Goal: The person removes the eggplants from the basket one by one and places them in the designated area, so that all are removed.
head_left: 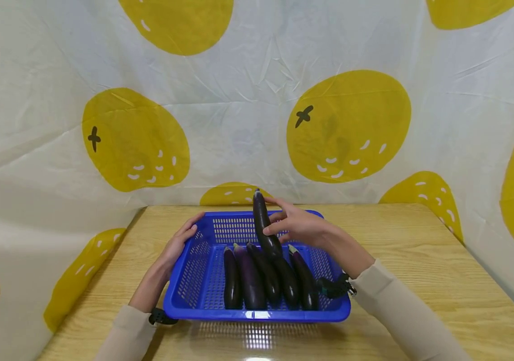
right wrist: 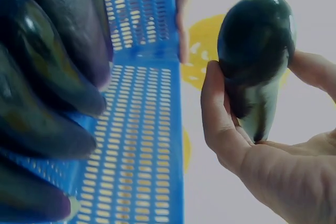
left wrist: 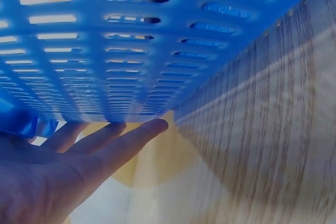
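Note:
A blue plastic basket (head_left: 257,315) with slotted walls sits on the table, holding several dark purple eggplants (head_left: 249,281) side by side, stems away from me. Above them my right hand (head_left: 302,224) holds another eggplant (head_left: 261,215) between thumb and fingers, stem end up and leaning slightly left. The right wrist view shows this eggplant (right wrist: 257,45) from its rounded end, apart from the basket wall (right wrist: 139,140). At the basket's far left corner, my left hand (head_left: 180,239) grips the rim. In the left wrist view its fingers (left wrist: 126,145) lie along the outer wall; the thumb is hidden there.
Light wood-grain table (head_left: 419,281) extends on both sides of the basket. A white cloth with yellow fruit prints (head_left: 239,135) hangs behind the table and along its sides. Dark wrist straps (head_left: 335,287) sit close to the basket's near corners.

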Demonstrator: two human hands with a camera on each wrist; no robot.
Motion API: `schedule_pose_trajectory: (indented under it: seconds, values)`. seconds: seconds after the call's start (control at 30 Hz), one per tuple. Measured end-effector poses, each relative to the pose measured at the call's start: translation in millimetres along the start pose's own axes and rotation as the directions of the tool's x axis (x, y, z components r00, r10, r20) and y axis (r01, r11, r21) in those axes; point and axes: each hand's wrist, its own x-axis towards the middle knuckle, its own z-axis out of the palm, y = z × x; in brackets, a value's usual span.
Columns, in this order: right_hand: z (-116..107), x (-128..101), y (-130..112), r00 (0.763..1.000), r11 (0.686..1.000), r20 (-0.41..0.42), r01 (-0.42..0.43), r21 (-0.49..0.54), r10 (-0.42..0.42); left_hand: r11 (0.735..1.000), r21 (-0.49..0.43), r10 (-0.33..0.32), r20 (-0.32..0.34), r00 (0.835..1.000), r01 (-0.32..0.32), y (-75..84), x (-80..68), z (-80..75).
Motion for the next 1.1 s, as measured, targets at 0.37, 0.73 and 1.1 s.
schedule_pose_trajectory:
  seconds: [0.37,0.73,1.1]
  values:
    - [-35,-32,3,0.989,0.991,-0.072,0.132,0.033,-0.129,0.999,0.040,0.032,-0.002,0.999,-0.032,2.0,0.3,-1.0]
    - [-72,-65,2,0.968,0.980,-0.169,0.197,0.040,-0.187,0.999,0.025,0.026,-0.003,1.000,-0.026,-0.3,0.7,1.5]
    - [-105,-78,34,0.947,0.983,-0.278,0.180,0.048,-0.160,0.999,0.030,0.021,-0.020,1.000,-0.020,-1.4,-0.2,0.5]
